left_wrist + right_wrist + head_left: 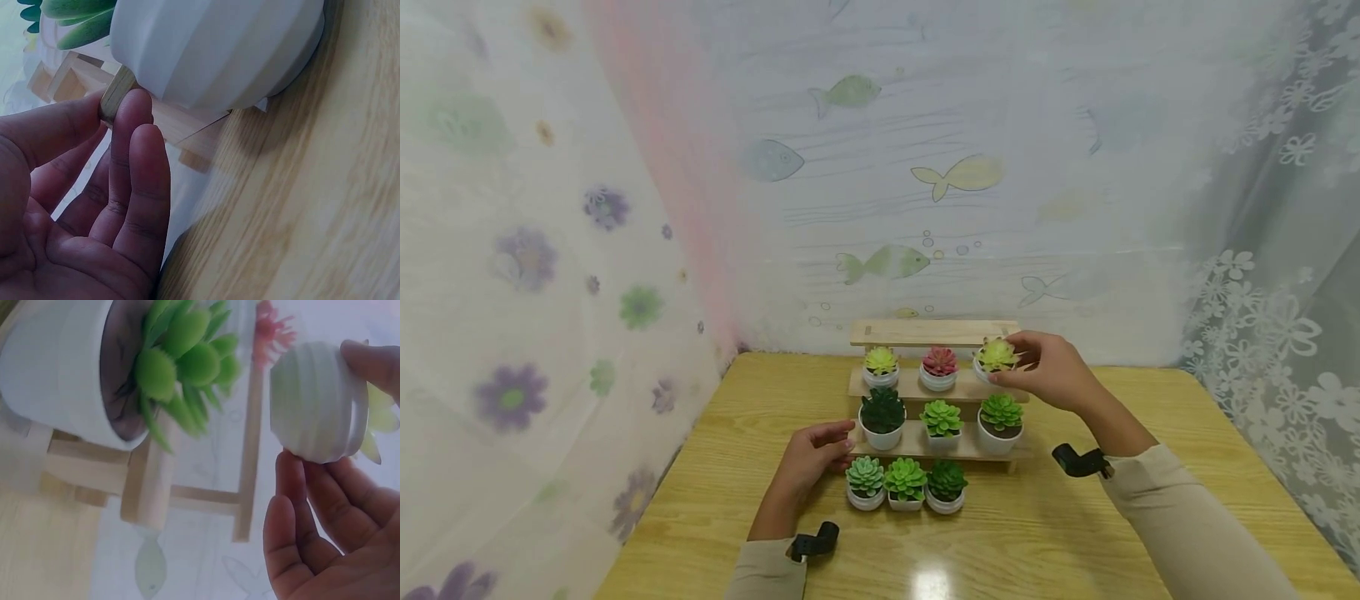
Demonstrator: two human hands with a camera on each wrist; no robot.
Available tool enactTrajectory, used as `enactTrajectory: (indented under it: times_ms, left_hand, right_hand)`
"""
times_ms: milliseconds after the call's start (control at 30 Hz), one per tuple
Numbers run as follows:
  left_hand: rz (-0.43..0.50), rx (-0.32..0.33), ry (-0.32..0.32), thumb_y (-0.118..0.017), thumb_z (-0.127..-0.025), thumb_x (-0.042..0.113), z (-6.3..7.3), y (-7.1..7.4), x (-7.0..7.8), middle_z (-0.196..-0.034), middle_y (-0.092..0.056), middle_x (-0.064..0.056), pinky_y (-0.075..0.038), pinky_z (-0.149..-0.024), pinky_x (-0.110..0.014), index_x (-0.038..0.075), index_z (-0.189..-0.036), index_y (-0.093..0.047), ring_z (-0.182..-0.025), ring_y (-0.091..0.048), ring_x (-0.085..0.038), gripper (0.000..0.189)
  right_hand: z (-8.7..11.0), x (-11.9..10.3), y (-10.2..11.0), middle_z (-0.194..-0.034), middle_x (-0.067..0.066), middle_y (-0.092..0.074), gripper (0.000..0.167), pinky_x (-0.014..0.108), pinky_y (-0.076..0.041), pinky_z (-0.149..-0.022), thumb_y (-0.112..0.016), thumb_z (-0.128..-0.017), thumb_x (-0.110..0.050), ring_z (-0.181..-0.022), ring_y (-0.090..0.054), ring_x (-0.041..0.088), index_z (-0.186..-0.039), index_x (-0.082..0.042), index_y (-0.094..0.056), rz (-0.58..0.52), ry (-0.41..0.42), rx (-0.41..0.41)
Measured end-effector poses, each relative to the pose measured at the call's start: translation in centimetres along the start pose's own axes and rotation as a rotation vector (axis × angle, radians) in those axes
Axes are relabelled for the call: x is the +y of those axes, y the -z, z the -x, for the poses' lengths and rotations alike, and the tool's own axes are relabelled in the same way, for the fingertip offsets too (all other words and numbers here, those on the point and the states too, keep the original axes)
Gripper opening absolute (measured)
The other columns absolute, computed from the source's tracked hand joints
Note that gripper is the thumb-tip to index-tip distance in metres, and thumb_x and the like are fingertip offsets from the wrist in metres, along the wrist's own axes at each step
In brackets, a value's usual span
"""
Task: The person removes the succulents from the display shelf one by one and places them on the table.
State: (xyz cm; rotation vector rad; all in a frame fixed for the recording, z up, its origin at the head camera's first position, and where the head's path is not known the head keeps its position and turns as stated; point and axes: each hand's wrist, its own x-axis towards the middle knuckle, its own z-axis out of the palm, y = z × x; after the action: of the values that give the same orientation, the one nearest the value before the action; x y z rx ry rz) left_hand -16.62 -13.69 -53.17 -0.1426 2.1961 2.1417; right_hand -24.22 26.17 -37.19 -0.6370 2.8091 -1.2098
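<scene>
My right hand [1052, 371] grips a small ribbed white pot [319, 403] with a yellow-green artificial succulent [997, 354], at the right end of the stepped wooden stand's [934, 333] middle shelf. In the right wrist view a narrow gap shows between the pot's base and the shelf. My left hand [811, 458] pinches the left end of the lower shelf [119, 94] between thumb and fingers. Left of the held plant stand a red succulent [939, 363] and another yellow-green one [881, 363] in white pots.
On the lower shelf stand a dark green succulent [883, 412] and two bright green ones, [942, 419] left and right. Three potted succulents stand in a row on the wooden table [1037, 533] before the stand. Patterned curtains [820, 225] hang behind and beside the table.
</scene>
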Motion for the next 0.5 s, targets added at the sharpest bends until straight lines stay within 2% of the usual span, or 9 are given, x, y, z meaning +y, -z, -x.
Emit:
enactTrajectory:
  times_ms: [333,500]
  left_hand:
    - [0.018,-0.004,-0.002,-0.074,-0.095,0.006,0.3,-0.2,0.3,-0.117,-0.069,-0.018,-0.064,-0.074,-0.033,0.002,-0.135,-0.068,-0.081,-0.075,-0.020,0.041]
    - [0.020,-0.001,-0.001,-0.074,-0.095,0.006,0.3,-0.3,0.3,-0.117,-0.069,-0.019,-0.064,-0.074,-0.034,0.001,-0.135,-0.068,-0.081,-0.075,-0.020,0.041]
  right_hand:
    - [1.5,-1.0,0.2,-0.122,0.018,-0.065,0.072,0.032,-0.060,-0.075,-0.083,-0.089,-0.035,-0.102,-0.066,0.028,-0.147,-0.004,-0.055,-0.091,0.045,-0.018]
    - [2.2,-1.5,0.1,-0.120,0.017,-0.065,0.072,0.030,-0.060,-0.076,-0.085,-0.088,-0.031,-0.099,-0.066,0.026,-0.147,-0.003,-0.055,-0.138,0.076,-0.032]
